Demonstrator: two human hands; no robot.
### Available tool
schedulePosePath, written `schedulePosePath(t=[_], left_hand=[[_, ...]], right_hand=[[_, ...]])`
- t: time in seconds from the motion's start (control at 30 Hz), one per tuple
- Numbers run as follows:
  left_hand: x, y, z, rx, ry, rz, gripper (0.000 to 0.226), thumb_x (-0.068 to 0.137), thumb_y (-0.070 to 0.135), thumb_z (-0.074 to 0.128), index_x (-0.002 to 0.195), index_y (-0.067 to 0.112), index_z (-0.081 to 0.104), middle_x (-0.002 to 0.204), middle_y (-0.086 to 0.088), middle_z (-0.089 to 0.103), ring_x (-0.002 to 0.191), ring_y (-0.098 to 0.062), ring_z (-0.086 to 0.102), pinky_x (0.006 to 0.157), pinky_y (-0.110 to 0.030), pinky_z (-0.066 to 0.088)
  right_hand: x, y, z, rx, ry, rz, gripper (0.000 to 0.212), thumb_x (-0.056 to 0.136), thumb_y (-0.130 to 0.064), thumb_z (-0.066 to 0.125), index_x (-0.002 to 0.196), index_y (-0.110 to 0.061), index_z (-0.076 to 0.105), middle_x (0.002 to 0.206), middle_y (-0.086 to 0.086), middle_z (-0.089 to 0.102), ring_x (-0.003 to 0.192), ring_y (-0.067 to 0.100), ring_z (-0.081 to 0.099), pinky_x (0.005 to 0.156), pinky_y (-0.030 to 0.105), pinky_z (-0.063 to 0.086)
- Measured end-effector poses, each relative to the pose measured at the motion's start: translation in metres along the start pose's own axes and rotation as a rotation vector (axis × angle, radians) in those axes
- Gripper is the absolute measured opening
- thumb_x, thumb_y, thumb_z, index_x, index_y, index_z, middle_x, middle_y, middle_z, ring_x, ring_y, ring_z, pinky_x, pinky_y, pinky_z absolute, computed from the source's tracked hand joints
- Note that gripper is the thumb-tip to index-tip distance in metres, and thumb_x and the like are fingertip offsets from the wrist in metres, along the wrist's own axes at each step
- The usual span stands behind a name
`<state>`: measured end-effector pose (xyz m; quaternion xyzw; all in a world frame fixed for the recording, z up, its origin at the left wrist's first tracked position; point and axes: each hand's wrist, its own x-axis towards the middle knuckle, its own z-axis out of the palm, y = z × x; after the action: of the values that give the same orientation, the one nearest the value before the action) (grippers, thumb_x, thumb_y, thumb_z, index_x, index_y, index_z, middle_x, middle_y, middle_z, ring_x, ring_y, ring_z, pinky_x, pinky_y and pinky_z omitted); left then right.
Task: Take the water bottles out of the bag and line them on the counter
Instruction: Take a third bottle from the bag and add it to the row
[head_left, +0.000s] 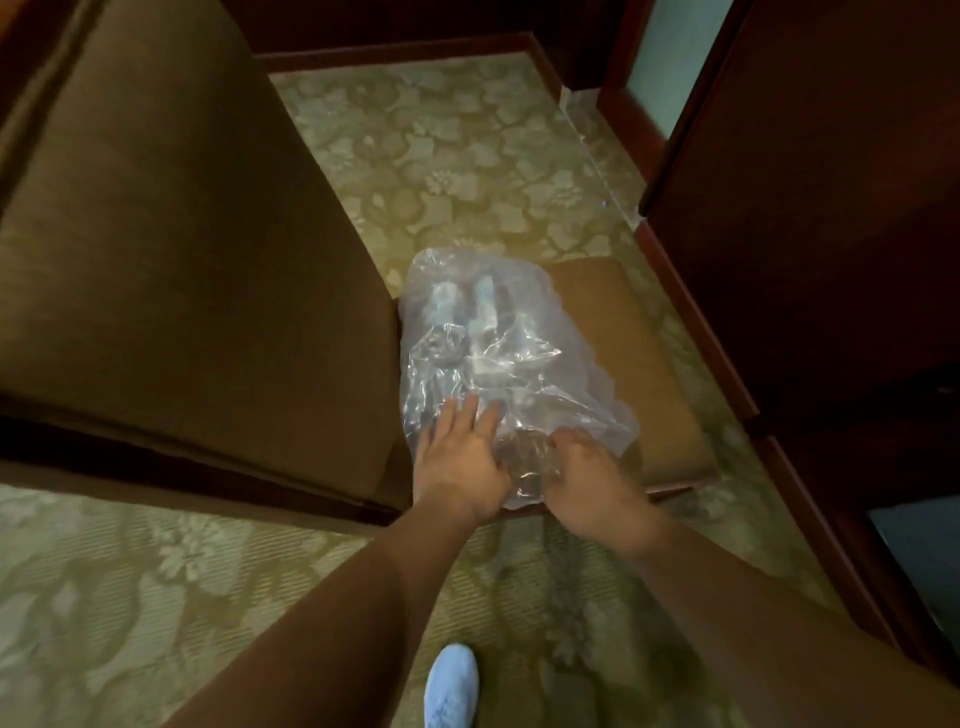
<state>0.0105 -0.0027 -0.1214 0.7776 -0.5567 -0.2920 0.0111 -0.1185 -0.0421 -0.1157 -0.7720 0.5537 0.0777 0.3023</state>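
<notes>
Green floral carpet (452, 150); brown upholstered armchair (171, 234) left; dark wooden cabinet (810, 208) right.

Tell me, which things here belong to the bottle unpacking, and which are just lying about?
Job: plastic bag; water bottles inside it; left hand, flat on the bag; right hand, fingers curled on its near end.
Just there: armchair; stool under the bag; carpet; blue shoe; wooden cabinet.

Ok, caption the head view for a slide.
Left hand presses and right hand grips clear bag of bottles on brown cushion.
</notes>
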Motion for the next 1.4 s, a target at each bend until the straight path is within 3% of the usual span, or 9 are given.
schedulePosePath(t=[0.07, 0.23, 0.4, 0.47, 0.6, 0.87, 1.0, 1.2, 1.4], left_hand=[[0.015, -0.007, 0.008, 0.064, 0.002, -0.018, 0.071, 0.095, 0.027, 0.038, 0.152, 0.025, -0.005, 0.160, 0.002, -0.012, 0.146, -0.022, -0.019, 0.118, -0.046, -0.008], [0.056, -0.028, 0.024, 0.138, -0.034, -0.079, 0.070, 0.099, 0.037, 0.032, 0.150, 0.025, -0.014, 0.159, 0.001, -0.018, 0.145, -0.025, -0.022, 0.117, -0.047, -0.011], [0.090, -0.043, 0.041, 0.235, 0.062, -0.064, 0.064, 0.102, 0.031, 0.027, 0.149, 0.025, -0.016, 0.160, -0.002, -0.014, 0.146, -0.028, -0.017, 0.117, -0.049, -0.008], [0.102, -0.047, 0.042, 0.222, 0.064, -0.068, 0.066, 0.102, 0.028, 0.029, 0.149, 0.024, -0.017, 0.160, -0.002, -0.014, 0.146, -0.029, -0.016, 0.117, -0.050, -0.004], [0.120, -0.058, 0.048, 0.137, 0.085, -0.057, 0.072, 0.099, 0.016, 0.035, 0.150, 0.026, -0.014, 0.160, 0.001, -0.016, 0.147, -0.028, -0.015, 0.117, -0.047, 0.000], [0.147, -0.069, 0.055, 0.187, 0.066, 0.003, 0.071, 0.100, 0.039, 0.034, 0.149, 0.028, -0.016, 0.159, 0.004, -0.017, 0.147, -0.023, -0.012, 0.116, -0.046, 0.015], [0.160, -0.069, 0.055, 0.204, 0.000, 0.001, 0.073, 0.100, 0.042, 0.032, 0.148, 0.026, -0.020, 0.158, 0.003, -0.021, 0.146, -0.025, -0.017, 0.117, -0.052, 0.011], [0.173, -0.064, 0.063, 0.250, 0.001, -0.024, 0.072, 0.100, 0.045, 0.028, 0.147, 0.026, -0.023, 0.158, 0.002, -0.023, 0.146, -0.027, -0.018, 0.115, -0.056, -0.002], [0.171, -0.062, 0.059, 0.239, -0.025, -0.017, 0.074, 0.100, 0.045, 0.030, 0.147, 0.026, -0.023, 0.158, 0.004, -0.023, 0.146, -0.024, -0.017, 0.117, -0.054, -0.002]], right_hand=[[0.013, 0.005, 0.020, 0.054, 0.016, 0.001, 0.034, 0.088, -0.012, 0.047, 0.122, -0.015, 0.051, 0.124, 0.005, 0.053, 0.115, 0.026, 0.053, 0.096, 0.041, 0.046], [0.040, 0.013, 0.055, 0.132, -0.008, 0.043, 0.055, 0.090, -0.007, 0.047, 0.142, -0.019, 0.035, 0.145, 0.000, 0.037, 0.132, 0.024, 0.042, 0.108, 0.036, 0.037], [0.073, 0.011, 0.085, 0.113, 0.035, 0.067, 0.035, 0.091, -0.018, 0.047, 0.126, -0.018, 0.051, 0.131, 0.002, 0.051, 0.123, 0.025, 0.048, 0.105, 0.038, 0.040], [0.084, 0.011, 0.098, 0.159, 0.015, 0.057, 0.036, 0.091, -0.016, 0.047, 0.126, -0.019, 0.053, 0.138, 0.000, 0.048, 0.128, 0.024, 0.045, 0.109, 0.038, 0.037], [0.102, 0.008, 0.107, 0.319, 0.015, 0.193, 0.031, 0.096, -0.010, 0.042, 0.121, -0.011, 0.060, 0.124, 0.007, 0.058, 0.119, 0.025, 0.051, 0.101, 0.029, 0.037], [0.149, -0.005, 0.114, 0.741, 0.042, 0.406, 0.026, 0.095, -0.025, 0.047, 0.116, -0.012, 0.056, 0.111, 0.015, 0.065, 0.104, 0.033, 0.060, 0.096, 0.042, 0.047], [0.164, -0.012, 0.122, 0.959, 0.046, 0.485, 0.032, 0.095, -0.024, 0.049, 0.119, -0.002, 0.052, 0.116, 0.020, 0.061, 0.102, 0.031, 0.059, 0.096, 0.047, 0.048], [0.176, -0.007, 0.118, 0.947, 0.054, 0.560, 0.033, 0.096, -0.028, 0.051, 0.110, 0.001, 0.060, 0.111, 0.023, 0.065, 0.086, 0.024, 0.055, 0.088, 0.041, 0.050], [0.159, -0.016, 0.114, 0.947, 0.097, 0.565, 0.043, 0.084, -0.040, 0.056, 0.111, -0.006, 0.059, 0.111, 0.018, 0.066, 0.102, 0.034, 0.063, 0.094, 0.047, 0.051]])
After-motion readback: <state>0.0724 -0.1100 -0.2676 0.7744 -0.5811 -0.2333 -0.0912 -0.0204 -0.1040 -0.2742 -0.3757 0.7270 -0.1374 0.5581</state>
